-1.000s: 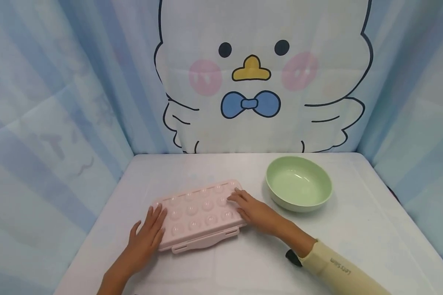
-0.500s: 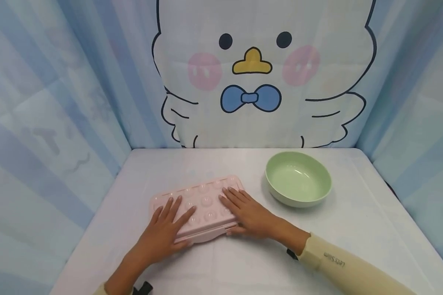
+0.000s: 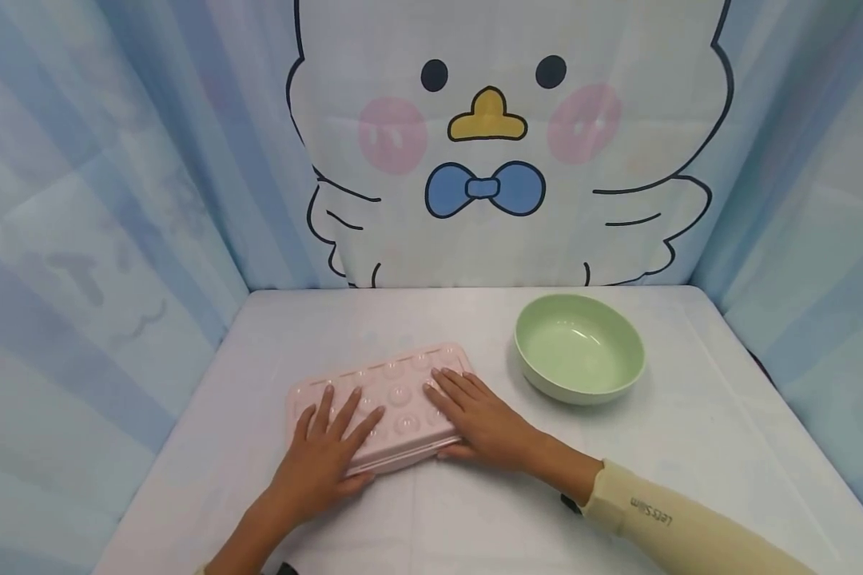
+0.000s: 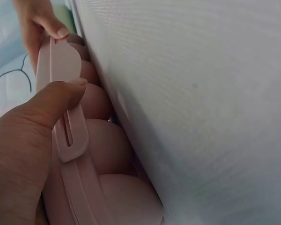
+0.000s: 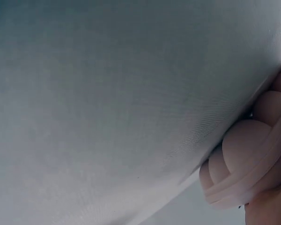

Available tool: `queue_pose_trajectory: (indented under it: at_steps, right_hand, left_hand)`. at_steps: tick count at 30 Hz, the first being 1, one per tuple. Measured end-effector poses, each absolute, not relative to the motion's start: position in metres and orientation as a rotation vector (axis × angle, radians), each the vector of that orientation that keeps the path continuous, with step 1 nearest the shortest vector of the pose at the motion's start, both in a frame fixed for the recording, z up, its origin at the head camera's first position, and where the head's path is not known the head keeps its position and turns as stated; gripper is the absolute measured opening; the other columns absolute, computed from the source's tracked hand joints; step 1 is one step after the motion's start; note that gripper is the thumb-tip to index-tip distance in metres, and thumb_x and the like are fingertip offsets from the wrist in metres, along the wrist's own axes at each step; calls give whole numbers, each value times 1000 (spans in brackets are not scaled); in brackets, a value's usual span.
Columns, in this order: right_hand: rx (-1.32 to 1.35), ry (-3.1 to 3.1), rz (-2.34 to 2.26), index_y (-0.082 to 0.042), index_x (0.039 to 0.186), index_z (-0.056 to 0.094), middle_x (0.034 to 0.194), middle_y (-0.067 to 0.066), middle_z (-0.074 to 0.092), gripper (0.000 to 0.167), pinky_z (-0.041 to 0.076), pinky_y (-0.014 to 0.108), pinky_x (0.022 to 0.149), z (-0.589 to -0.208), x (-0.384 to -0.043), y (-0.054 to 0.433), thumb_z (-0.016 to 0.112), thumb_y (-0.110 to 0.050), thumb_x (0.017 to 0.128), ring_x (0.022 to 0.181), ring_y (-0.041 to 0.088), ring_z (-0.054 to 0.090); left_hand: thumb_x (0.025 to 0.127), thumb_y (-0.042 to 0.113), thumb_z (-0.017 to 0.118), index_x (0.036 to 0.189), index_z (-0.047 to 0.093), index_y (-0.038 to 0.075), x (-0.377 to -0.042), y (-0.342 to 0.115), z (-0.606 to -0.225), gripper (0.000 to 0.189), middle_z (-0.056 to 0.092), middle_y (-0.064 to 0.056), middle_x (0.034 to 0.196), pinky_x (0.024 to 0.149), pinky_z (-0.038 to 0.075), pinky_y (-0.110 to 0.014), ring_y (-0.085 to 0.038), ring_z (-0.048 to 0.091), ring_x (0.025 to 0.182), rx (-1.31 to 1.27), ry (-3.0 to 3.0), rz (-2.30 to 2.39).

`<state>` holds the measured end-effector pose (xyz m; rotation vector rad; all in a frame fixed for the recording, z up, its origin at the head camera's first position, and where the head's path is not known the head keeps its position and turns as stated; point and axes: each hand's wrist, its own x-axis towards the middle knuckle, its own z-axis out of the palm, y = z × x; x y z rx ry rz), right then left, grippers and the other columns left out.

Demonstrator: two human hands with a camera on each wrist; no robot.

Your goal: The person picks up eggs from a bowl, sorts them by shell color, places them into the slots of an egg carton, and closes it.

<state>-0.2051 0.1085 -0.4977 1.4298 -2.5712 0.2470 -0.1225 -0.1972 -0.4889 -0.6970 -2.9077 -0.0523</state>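
A pink plastic egg carton (image 3: pixel 401 397), its lid dotted with round bumps, lies on the table, slightly turned. My left hand (image 3: pixel 315 463) grips its left front part, fingers spread over the lid and thumb on the front side. In the left wrist view that thumb presses the carton's long latch (image 4: pixel 65 60), with rounded cups (image 4: pixel 107 145) below it. My right hand (image 3: pixel 491 427) holds the right end, fingers over the lid and thumb at the front edge. Only part of the carton's cupped underside (image 5: pixel 246 145) appears in the right wrist view.
A light green bowl (image 3: pixel 581 351) stands at the back right, beyond my right hand. White cloth (image 3: pixel 489 519) covers the table. Blue and white curtains (image 3: pixel 93 239) rise at the left, the back and the right.
My left hand has moved from the carton's left end onto its lid, thumb at the front. My right thumb has come to the front edge. The protruding front latch now lies folded down.
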Motion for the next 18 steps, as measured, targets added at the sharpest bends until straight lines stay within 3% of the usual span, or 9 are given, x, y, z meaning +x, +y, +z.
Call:
queue_pose_trajectory:
  at_steps: [18]
  right_hand:
    - [1407, -2597, 299, -3, 162, 31, 166, 20, 28, 91, 17, 49, 123, -501, -201, 105, 66, -56, 96, 154, 34, 21]
  left_hand:
    - [83, 59, 79, 158, 46, 25, -117, -197, -494, 89, 31, -17, 165, 112, 26, -69, -52, 19, 150, -665, -2890, -28]
